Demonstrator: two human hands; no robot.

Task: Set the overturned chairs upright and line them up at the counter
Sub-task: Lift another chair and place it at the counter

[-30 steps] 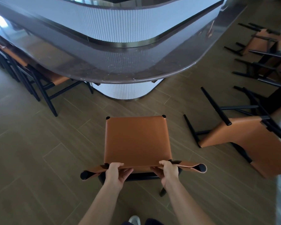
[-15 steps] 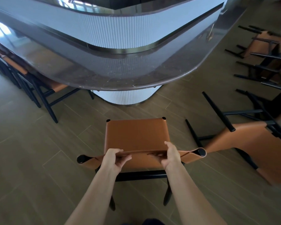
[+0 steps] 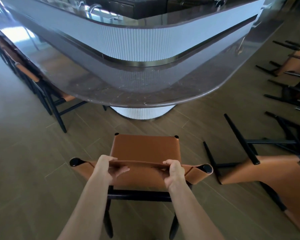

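Observation:
An upright chair [image 3: 145,148] with a tan leather seat and black legs stands on the floor in front of me, facing the rounded corner of the counter [image 3: 145,101]. My left hand [image 3: 109,168] and my right hand [image 3: 174,172] both grip the top edge of its leather backrest. An overturned chair [image 3: 260,168] of the same kind lies on its side just to the right, legs pointing toward the counter. More overturned chairs [image 3: 294,63] lie at the far right.
Upright chairs [image 3: 59,94] stand tucked along the counter's left side. The counter has a dark glossy top and a white ribbed base [image 3: 142,112]. Wood-look floor stretches between my chair and the counter.
The chair in my hands has moved forward toward the counter corner, and my arms have stretched out with it. My view has lifted to show more of the counter.

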